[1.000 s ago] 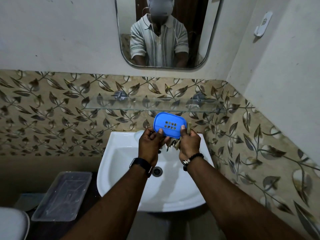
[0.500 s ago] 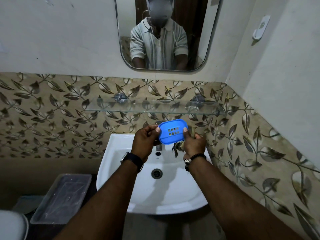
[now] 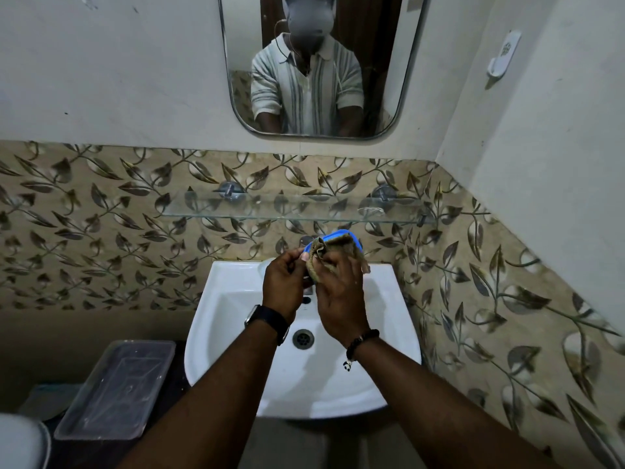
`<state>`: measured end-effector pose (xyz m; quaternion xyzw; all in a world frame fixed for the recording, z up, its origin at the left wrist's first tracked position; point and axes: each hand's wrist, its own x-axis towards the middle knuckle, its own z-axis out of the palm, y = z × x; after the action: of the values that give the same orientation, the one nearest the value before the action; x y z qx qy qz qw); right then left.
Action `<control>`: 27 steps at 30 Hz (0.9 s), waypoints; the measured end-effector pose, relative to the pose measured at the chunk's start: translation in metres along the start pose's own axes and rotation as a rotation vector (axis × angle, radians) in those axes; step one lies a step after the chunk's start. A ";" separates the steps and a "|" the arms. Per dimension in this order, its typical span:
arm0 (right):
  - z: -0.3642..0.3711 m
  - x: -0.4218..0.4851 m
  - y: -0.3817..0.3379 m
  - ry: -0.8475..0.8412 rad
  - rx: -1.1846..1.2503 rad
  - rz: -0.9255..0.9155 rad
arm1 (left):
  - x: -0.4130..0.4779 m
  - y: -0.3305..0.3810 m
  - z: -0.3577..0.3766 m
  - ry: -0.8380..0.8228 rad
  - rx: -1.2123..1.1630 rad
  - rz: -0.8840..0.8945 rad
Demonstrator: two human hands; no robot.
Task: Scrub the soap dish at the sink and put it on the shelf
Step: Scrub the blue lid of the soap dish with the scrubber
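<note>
Soap dish (image 3: pixel 357 241): blue, held up over the back of the sink (image 3: pixel 236 333), below the glass shelf (image 3: pixel 287 208) and not touching it. Only a thin arc of its rim shows; the rest is under a brownish cloth (image 3: pixel 341 245).

Left hand (image 3: pixel 284 282): fingers curled, pinching the dish at its left end, where the cloth bunches (exact contact point hard to make out). Dark watch (image 3: pixel 267 321) on that wrist.

Right hand (image 3: pixel 338 299): back toward the camera, fingers closed on the cloth and pressing it against the dish. Bead bracelet (image 3: pixel 362 341) on that wrist. The two hands sit just beside each other.

Sink: white, with the drain (image 3: pixel 303 339) in view beneath the wrists.

Surroundings: leaf-patterned tile band behind the shelf. Mirror (image 3: pixel 321 62) above, reflecting a person in a striped collared shirt. Clear plastic container (image 3: pixel 115 390) low at left, beside the sink. White hook (image 3: pixel 504 57) on the right wall.
</note>
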<state>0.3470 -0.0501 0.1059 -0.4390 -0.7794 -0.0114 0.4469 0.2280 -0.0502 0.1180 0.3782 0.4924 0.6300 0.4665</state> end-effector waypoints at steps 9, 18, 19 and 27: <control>-0.028 0.029 0.049 -0.130 -0.434 0.085 | -0.007 0.004 -0.006 -0.028 0.014 0.013; -0.010 -0.003 0.010 -0.160 -0.204 0.144 | 0.001 0.001 -0.007 0.089 -0.104 0.005; -0.008 -0.005 0.005 -0.148 -0.189 0.096 | 0.001 0.000 -0.007 0.086 -0.101 0.006; -0.011 0.011 0.011 -0.102 -0.280 -0.240 | 0.000 0.003 -0.006 0.013 -0.032 0.006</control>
<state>0.3603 -0.0403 0.1162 -0.4009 -0.8386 -0.1504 0.3368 0.2219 -0.0516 0.1199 0.3681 0.4840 0.6418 0.4673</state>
